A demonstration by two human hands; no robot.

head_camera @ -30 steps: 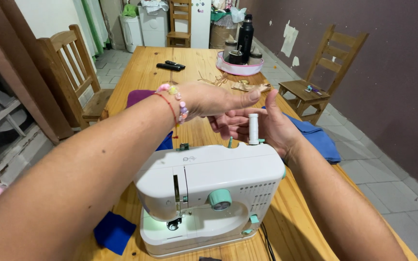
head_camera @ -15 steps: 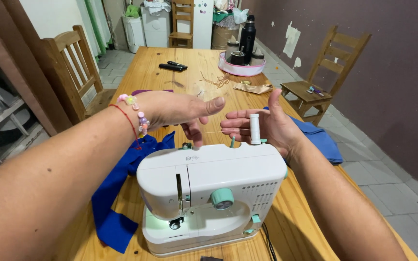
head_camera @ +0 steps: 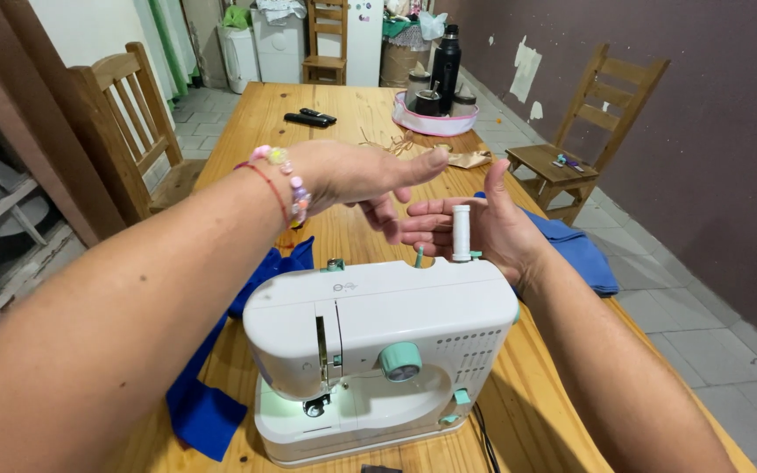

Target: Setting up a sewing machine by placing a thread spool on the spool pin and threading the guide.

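Sewing machine [head_camera: 378, 350] glossy white plastic (mint knobs); table [head_camera: 343, 114] varnished wood.

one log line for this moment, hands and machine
left hand: open, above table behind sewing machine | right hand: cupped around white thread spool on machine top | blue cloth: under machine

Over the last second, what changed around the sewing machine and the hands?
The left hand drew back from beyond the white spool toward the left, then reached in again, fingers now spread above the right hand. It holds nothing visible. The right hand stayed cupped behind the spool on top of the sewing machine. Machine and blue cloth kept their places.
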